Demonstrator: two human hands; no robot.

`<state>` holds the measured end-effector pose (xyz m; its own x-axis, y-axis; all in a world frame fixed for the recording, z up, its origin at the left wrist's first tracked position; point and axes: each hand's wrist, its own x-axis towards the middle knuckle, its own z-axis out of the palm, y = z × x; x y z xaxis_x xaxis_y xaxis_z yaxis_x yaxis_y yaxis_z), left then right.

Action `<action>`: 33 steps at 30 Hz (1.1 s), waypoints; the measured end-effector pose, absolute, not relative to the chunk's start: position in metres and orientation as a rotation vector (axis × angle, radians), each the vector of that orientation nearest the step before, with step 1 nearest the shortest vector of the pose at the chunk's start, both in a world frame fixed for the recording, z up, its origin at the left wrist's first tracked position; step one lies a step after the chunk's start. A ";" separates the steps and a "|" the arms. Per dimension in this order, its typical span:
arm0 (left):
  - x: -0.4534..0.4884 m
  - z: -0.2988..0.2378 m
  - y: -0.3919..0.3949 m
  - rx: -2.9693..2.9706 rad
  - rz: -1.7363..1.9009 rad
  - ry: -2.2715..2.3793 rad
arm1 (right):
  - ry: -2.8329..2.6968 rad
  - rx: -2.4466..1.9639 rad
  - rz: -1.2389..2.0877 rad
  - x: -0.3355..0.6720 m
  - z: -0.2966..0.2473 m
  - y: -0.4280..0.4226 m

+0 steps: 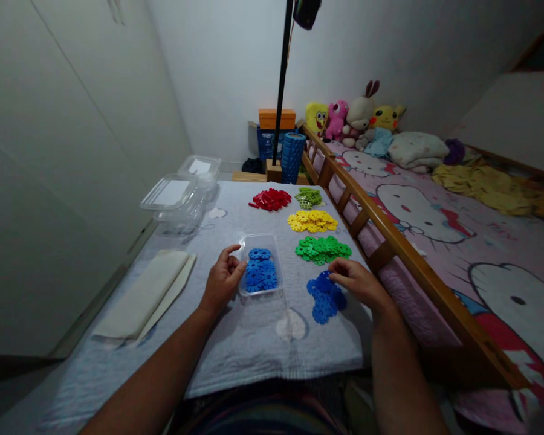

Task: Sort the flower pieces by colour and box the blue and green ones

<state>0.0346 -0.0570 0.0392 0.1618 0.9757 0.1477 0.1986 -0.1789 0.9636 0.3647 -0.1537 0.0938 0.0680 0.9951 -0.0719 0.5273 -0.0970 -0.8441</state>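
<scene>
A small clear plastic box (276, 289) sits on the grey cloth, partly filled with blue snowflake pieces (260, 272). My left hand (223, 281) grips the box's left side, thumb on its rim. My right hand (356, 281) rests on a loose heap of blue pieces (325, 298) to the right of the box, fingers pinched on some of them. Behind that heap lie separate heaps of green pieces (323, 248), yellow pieces (312, 221), light green pieces (308, 197) and red pieces (271, 199).
Clear lidded containers (180, 199) stand at the back left of the cloth. A folded cream cloth (145, 293) lies at the left. A wooden bed rail (392, 244) runs along the right, with plush toys (353, 118) on the bed. A black pole (281, 84) rises behind.
</scene>
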 end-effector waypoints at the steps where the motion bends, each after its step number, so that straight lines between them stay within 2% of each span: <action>1: 0.035 0.040 -0.057 1.556 1.110 1.171 | -1.525 -1.671 0.903 0.354 0.098 -0.146; 5: 0.036 0.041 -0.058 1.544 1.103 1.182 | -1.640 -1.557 0.817 0.301 0.110 -0.109; 11: 0.035 0.038 -0.057 1.577 1.120 1.148 | -1.898 -1.675 0.559 0.236 0.110 -0.064; 18: 0.035 0.042 -0.060 1.576 1.115 1.177 | -1.883 -1.755 0.274 0.243 0.100 -0.053; 25: 0.035 0.039 -0.059 1.593 1.106 1.162 | -1.651 -1.798 0.374 0.312 0.096 -0.088; 33: 0.034 0.037 -0.058 1.621 1.107 1.160 | -1.805 -2.054 0.549 0.357 0.064 -0.142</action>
<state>0.0341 -0.0576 0.0367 0.1837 0.9656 0.1841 0.2290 -0.2242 0.9473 0.3569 -0.1425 0.0640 0.1131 0.9919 -0.0573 0.8560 -0.1265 -0.5012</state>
